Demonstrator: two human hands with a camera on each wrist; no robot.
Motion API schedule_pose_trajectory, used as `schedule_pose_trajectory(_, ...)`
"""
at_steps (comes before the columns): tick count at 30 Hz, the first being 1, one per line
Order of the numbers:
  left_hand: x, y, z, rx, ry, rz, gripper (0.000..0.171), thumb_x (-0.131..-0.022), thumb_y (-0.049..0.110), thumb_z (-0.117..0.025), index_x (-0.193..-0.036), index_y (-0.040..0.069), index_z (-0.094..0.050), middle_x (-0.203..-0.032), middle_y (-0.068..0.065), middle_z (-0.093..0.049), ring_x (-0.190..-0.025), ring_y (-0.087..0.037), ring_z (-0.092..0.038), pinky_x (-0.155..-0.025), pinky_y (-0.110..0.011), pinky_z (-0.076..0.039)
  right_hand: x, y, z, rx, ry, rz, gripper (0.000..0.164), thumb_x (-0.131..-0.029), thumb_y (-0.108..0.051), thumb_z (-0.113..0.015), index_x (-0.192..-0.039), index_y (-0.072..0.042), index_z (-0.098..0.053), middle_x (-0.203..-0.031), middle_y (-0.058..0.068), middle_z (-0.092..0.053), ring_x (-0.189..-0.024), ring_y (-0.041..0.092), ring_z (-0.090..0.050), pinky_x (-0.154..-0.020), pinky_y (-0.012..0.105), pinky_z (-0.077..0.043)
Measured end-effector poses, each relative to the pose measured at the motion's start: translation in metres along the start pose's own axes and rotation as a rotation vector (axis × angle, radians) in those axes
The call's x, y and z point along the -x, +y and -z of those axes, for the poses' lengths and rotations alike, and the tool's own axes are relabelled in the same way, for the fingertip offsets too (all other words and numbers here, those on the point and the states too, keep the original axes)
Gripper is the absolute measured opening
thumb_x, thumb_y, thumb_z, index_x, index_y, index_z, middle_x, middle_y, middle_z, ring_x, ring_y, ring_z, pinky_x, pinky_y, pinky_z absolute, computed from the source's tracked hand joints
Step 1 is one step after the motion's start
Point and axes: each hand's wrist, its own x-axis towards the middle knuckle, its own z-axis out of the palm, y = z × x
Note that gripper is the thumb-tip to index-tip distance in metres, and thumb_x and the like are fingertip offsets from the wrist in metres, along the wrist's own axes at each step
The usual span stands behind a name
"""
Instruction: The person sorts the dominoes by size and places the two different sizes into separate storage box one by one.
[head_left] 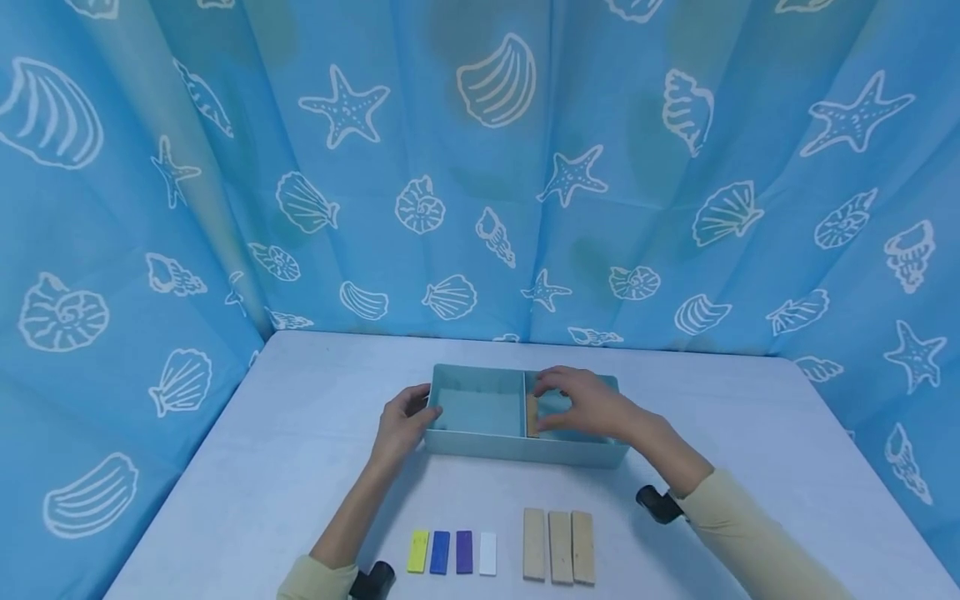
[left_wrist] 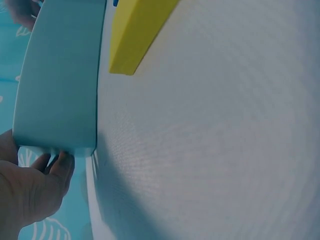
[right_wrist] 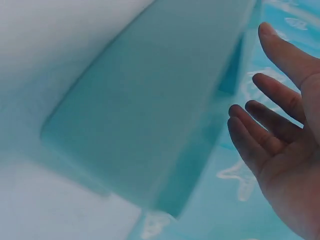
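Note:
A light teal two-compartment box (head_left: 480,446) stands on the table. My left hand (head_left: 402,425) grips its left end, thumb over the rim and fingers against the outer wall; the left wrist view shows this hand (left_wrist: 37,187) at the box's end wall. A wooden block (head_left: 532,417) stands on edge in the right compartment, along the divider. Over that compartment is my right hand (head_left: 588,404), thumb and fingertips right by the block in the head view. In the right wrist view, the right hand (right_wrist: 285,135) has its fingers spread apart, with nothing between them; the block is hidden there.
In front of the box lie a yellow block (head_left: 417,552), a blue block (head_left: 439,552), a purple block (head_left: 464,552) and a white block (head_left: 488,554). To their right are three wooden blocks (head_left: 560,547). A shell-patterned blue curtain (head_left: 450,167) hangs behind the table.

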Motion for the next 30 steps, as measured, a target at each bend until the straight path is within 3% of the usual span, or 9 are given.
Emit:
schedule_pose_trajectory(6,0.0,0.001,0.0,0.003,-0.008,-0.001,0.047,-0.087,0.014,-0.063,-0.13,0.003,-0.05,-0.131,-0.016,-0.051,-0.121,-0.031,-0.047,-0.099,-0.047,-0.039,0.029,-0.019,0.022,0.16,0.057,-0.065,0.043,-0.074,-0.042,-0.075,-0.109,-0.021,-0.063,-0.129,0.005,-0.054,-0.118,0.024,-0.05,-0.094,0.044,-0.044)
schedule_pose_trajectory(13,0.0,0.0,0.0,-0.02,0.007,0.006,0.046,-0.087,0.014,-0.063,-0.13,0.003,-0.05,-0.13,-0.015,-0.052,-0.121,-0.031,-0.047,-0.098,-0.047,-0.039,0.07,-0.032,0.029,0.21,0.088,-0.114,0.039,-0.072,-0.037,-0.078,-0.106,-0.024,-0.063,-0.128,0.002,-0.055,-0.114,0.024,-0.053,-0.089,0.044,-0.048)
schedule_pose_trajectory(21,0.002,-0.001,0.001,-0.013,0.0,-0.007,0.046,-0.086,0.015,-0.064,-0.129,0.004,-0.051,-0.129,-0.015,-0.053,-0.12,-0.03,-0.048,-0.098,-0.047,-0.039,0.111,-0.036,0.013,0.212,-0.001,-0.161,0.041,-0.07,-0.046,-0.077,-0.104,-0.028,-0.063,-0.123,-0.001,-0.057,-0.114,0.022,-0.054,-0.086,0.043,-0.049)
schedule_pose_trajectory(30,0.0,-0.001,0.0,-0.03,0.005,0.009,0.046,-0.086,0.016,-0.063,-0.129,0.005,-0.051,-0.13,-0.014,-0.052,-0.121,-0.03,-0.047,-0.099,-0.047,-0.038,0.13,-0.033,-0.024,0.127,-0.104,-0.109,0.041,-0.074,-0.045,-0.073,-0.107,-0.023,-0.062,-0.12,0.001,-0.058,-0.108,0.02,-0.057,-0.082,0.04,-0.051)
